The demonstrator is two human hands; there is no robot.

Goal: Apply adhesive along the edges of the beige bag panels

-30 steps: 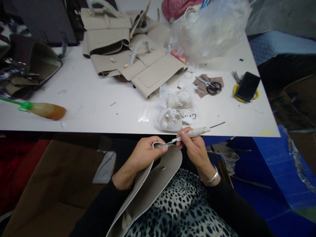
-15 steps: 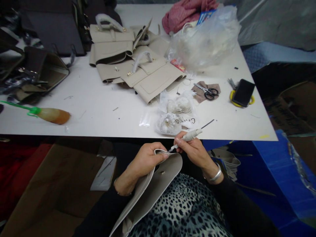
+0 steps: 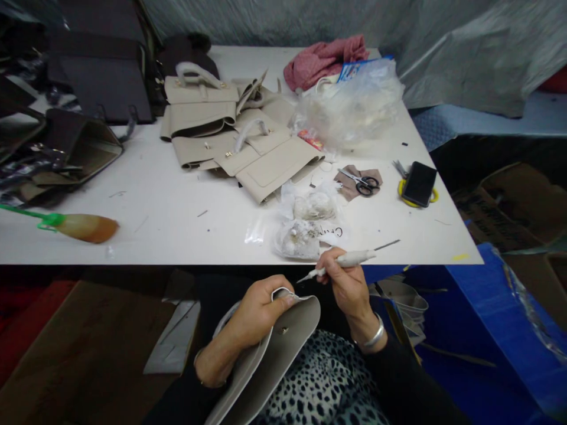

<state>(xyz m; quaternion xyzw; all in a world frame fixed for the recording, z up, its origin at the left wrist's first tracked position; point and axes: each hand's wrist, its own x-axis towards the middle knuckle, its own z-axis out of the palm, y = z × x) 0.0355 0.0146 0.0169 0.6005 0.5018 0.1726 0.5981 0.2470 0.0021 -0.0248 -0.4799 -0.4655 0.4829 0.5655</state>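
Note:
My left hand [image 3: 261, 310] pinches the upper edge of a beige handbag piece [image 3: 290, 333], thumb on the near side. The piece hangs open over my lap, and a small metal fitting shows on its inner face. My right hand [image 3: 349, 289] grips a white-handled awl [image 3: 354, 258] between thumb and fingers. Its thin tip points left, just above the bag's edge and apart from it; a metal rod sticks out of the handle's other end.
On the white table [image 3: 177, 236] lie beige handbags [image 3: 266, 156], plastic bags of small parts [image 3: 305, 230], black-handled scissors [image 3: 361, 182], a phone [image 3: 420, 183] over yellow-handled scissors and a green-capped bottle [image 3: 84, 227]. Dark bags [image 3: 101, 77] stand at left. A blue bin [image 3: 478, 307] is at lower right.
The awl's tip has come away from the bag's edge, where it was touching beside my left thumb. My left hand keeps its hold. The view has tilted up a little.

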